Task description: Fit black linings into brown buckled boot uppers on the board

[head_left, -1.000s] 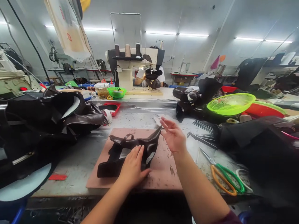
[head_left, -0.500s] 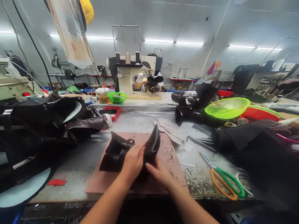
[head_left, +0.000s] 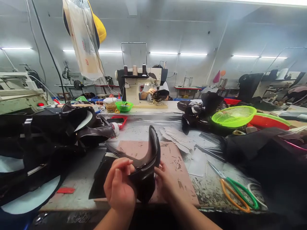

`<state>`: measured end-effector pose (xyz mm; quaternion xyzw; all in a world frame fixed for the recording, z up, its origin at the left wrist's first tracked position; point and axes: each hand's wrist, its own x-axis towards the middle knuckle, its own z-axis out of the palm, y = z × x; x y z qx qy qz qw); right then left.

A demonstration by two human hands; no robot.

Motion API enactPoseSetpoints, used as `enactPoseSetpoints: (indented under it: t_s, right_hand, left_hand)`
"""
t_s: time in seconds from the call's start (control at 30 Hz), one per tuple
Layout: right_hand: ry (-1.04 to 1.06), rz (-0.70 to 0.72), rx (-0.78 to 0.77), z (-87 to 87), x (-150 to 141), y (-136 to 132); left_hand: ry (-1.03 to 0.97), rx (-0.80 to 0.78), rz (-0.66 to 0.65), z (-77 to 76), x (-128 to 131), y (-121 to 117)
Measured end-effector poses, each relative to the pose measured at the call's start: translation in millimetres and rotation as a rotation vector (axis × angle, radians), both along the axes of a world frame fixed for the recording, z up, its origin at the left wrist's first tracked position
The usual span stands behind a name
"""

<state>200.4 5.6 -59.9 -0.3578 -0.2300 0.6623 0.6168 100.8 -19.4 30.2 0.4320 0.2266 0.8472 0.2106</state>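
Note:
A dark, glossy leather boot upper (head_left: 146, 174) stands on edge between my hands, its curved flap rising at the right. My left hand (head_left: 121, 185) has its fingers curled at the near left edge of the leather. On the other side, my right hand (head_left: 165, 180) grips the right edge, with its fingertips partly behind the leather. A flat black part (head_left: 99, 179) lies to the left of my left hand; whether it joins the upper I cannot tell. Beneath is a worn pinkish board (head_left: 178, 166) with dark marks.
Dark leather pieces (head_left: 55, 134) heap up at the left, and black material (head_left: 259, 159) at the right. Scissors (head_left: 237, 191) with orange and green handles lie right of the board, near paper pieces (head_left: 176, 137). Across the table, a person works at a sewing machine (head_left: 133, 89).
The boot upper has been turned and brought nearer, and its curved inner side now shows. My left hand has moved left and towards me, rolling palm up. The view has tilted up slightly.

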Motion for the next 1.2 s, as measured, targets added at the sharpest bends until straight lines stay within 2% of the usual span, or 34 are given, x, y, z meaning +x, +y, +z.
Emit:
enactPoseSetpoints:
  t_s: [0.03,0.13,0.17,0.2,0.3,0.33,0.4,0.43,0.47,0.5,0.53,0.6,0.67,0.73,0.83,0.9,1.0,1.03,1.13,1.2]
  right_hand:
    - [0.033,0.034,0.005,5.3,-1,-4]
    - [0.072,0.288,-0.014,22.3,2,-14]
    - [0.01,0.325,-0.004,29.0,6,-16]
    - [-0.097,0.29,0.026,36.9,12,-16]
    - [-0.604,-0.077,0.223,68.5,37,-6]
    - [-0.812,-0.136,0.333,80.5,45,-1]
    - [-1.235,-0.159,0.519,101.3,54,9]
    - [-1.433,-0.131,0.579,108.2,54,13]
    - [-1.606,-0.085,0.617,111.5,52,17]
    - [-1.744,-0.016,0.643,110.9,48,19]
    - [-1.84,0.075,0.672,106.4,43,21]
    - [-1.905,0.236,0.738,87.8,35,23]
    - [-1.894,0.262,0.743,62.6,34,24]
    - [-1.914,0.161,0.577,39.2,40,25]
    - [-1.952,0.101,0.227,20.7,51,30]
    - [-1.966,0.131,0.184,20.3,53,35]
    - [-2.007,0.152,0.278,28.7,48,44]
    - [-2.011,0.15,0.267,31.6,45,48]
    - [-1.94,0.138,0.072,36.1,39,59]
    - [-1.793,0.157,0.011,35.2,39,67]
  left_hand:
    - [-0.007,0.017,-0.004,4.5,-1,-3]
    - [0.039,0.042,0.005,8.5,-8,-7]
    - [0.106,0.031,0.02,6.1,-12,-7]
    - [0.197,0.001,0.041,1.9,-17,-5]
    - [0.418,-0.081,0.227,-17.8,-31,-3]
    - [0.483,-0.032,0.317,-25.4,-34,-3]
    - [0.716,0.216,0.416,-40.2,-34,-5]
    - [0.909,0.328,0.398,-46.9,-31,-4]
    - [1.14,0.378,0.325,-53.0,-26,-2]
    - [1.353,0.293,0.226,-58.4,-21,2]
    - [1.521,0.092,0.127,-63.1,-16,8]
    - [1.707,-0.372,-0.045,-70.5,-9,23]
    - [1.776,-0.534,-0.176,-74.8,-9,36]
    - [1.831,-0.541,-0.241,-76.0,-10,43]
    - [1.937,-0.511,-0.15,-74.2,-4,49]
    - [1.988,-0.482,-0.093,-72.7,4,58]
    - [2.005,-0.495,-0.093,-72.5,11,82]
    - [2.003,-0.514,-0.087,-72.8,9,92]
    - [1.994,-0.582,-0.075,-73.2,-1,114]
    - [1.987,-0.614,-0.075,-73.9,-6,116]
